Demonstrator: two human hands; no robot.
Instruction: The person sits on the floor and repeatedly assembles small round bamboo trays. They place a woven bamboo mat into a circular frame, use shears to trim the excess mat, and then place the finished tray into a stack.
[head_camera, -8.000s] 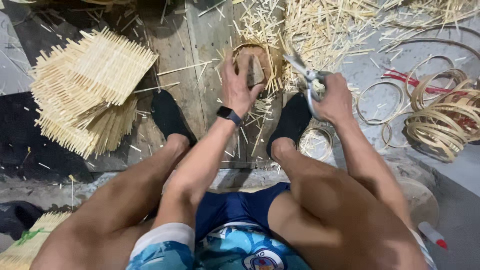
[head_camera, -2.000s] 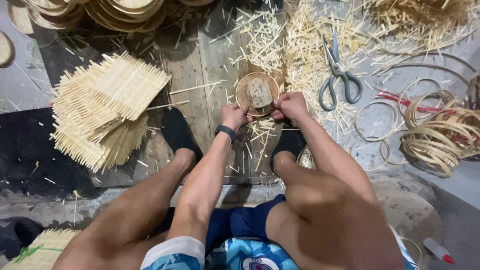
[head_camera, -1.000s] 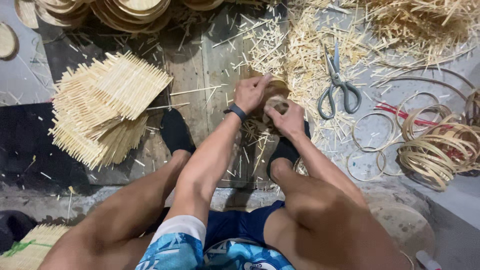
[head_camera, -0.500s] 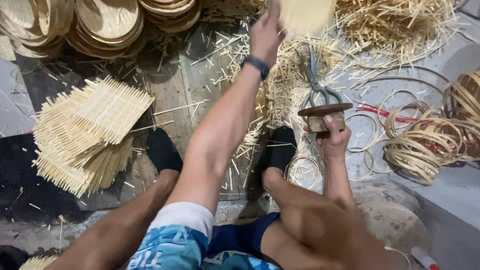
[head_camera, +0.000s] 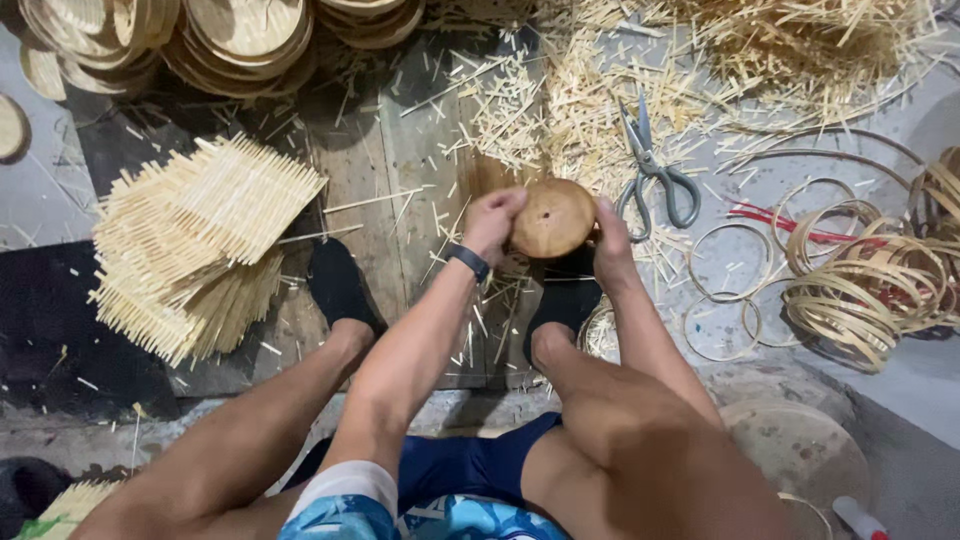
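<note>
Centre of frame: left hand (head_camera: 492, 222) and right hand (head_camera: 610, 238) both grasp a round brown wooden disc (head_camera: 553, 217) by its edges, held above the plank floor (head_camera: 400, 160). Grey metal scissors (head_camera: 655, 170) lie just right. Stacked woven bamboo mats (head_camera: 190, 240) sit at left; coiled bamboo rings (head_camera: 860, 300) at right.

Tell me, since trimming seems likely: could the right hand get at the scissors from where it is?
Probably yes. The scissors lie in the open on the straw litter just beside the right hand, nothing covering them, though that hand now helps hold the round wooden disc.
</note>
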